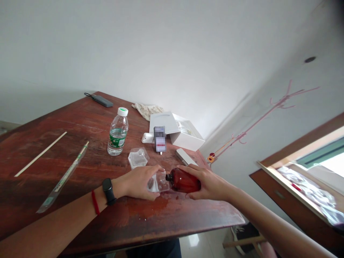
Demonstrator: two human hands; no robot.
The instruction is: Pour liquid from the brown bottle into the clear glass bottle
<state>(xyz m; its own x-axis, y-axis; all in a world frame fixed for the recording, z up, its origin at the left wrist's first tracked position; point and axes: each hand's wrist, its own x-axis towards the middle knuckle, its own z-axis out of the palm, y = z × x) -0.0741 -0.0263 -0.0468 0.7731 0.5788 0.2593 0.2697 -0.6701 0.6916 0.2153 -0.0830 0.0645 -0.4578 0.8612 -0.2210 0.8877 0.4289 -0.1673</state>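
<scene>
My right hand (202, 181) grips a dark red-brown bottle (185, 180), tipped on its side with its black neck pointing left. That neck reaches the edge of a small clear plastic container (159, 182), which my left hand (143, 182) holds between thumb and fingers on the table. Whether liquid runs from the neck cannot be made out. Just behind my left hand lies another clear plastic piece (138, 157). A clear water bottle (117, 132) with a green label and white cap stands upright farther back, partly filled.
On the wooden table (88, 125) are a propped phone (160, 139), an open white box (185, 134), a pale slim case (185, 157), a cloth (147, 110), and a grey device (102, 99). A bare stick (40, 154) and wrapped chopsticks (64, 175) lie left. Wet patches show near the front edge.
</scene>
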